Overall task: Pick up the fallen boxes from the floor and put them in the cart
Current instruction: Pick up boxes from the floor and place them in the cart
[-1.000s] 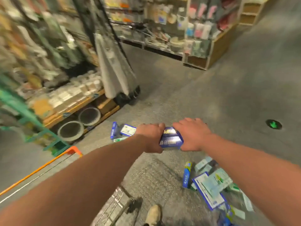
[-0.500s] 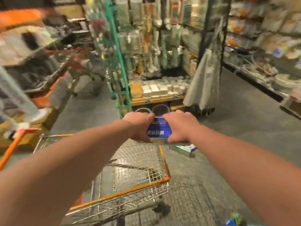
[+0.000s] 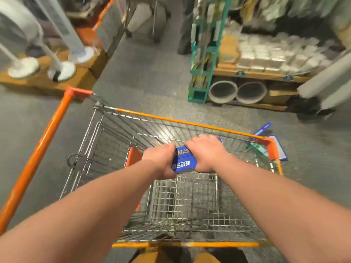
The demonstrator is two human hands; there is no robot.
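Note:
A stack of blue boxes [image 3: 183, 160] with white lettering hangs over the inside of the wire cart [image 3: 190, 123], which has an orange rim. My left hand [image 3: 161, 160] grips the stack's left side and my right hand [image 3: 208, 153] its right side. The cart's mesh bottom below the boxes looks bare. More blue and white fallen boxes [image 3: 269, 141] lie on the grey floor just beyond the cart's far right corner.
An orange cart handle [image 3: 45, 141] runs along the left. A green rack [image 3: 204, 54] and a wooden shelf [image 3: 252, 74] with two grey pots [image 3: 237, 91] stand ahead on the right. White stand bases [image 3: 41, 67] sit on a wooden platform at left.
My view has swung from the floor pile over to the cart. Both hands have carried the blue boxes from above the floor to over the cart's basket.

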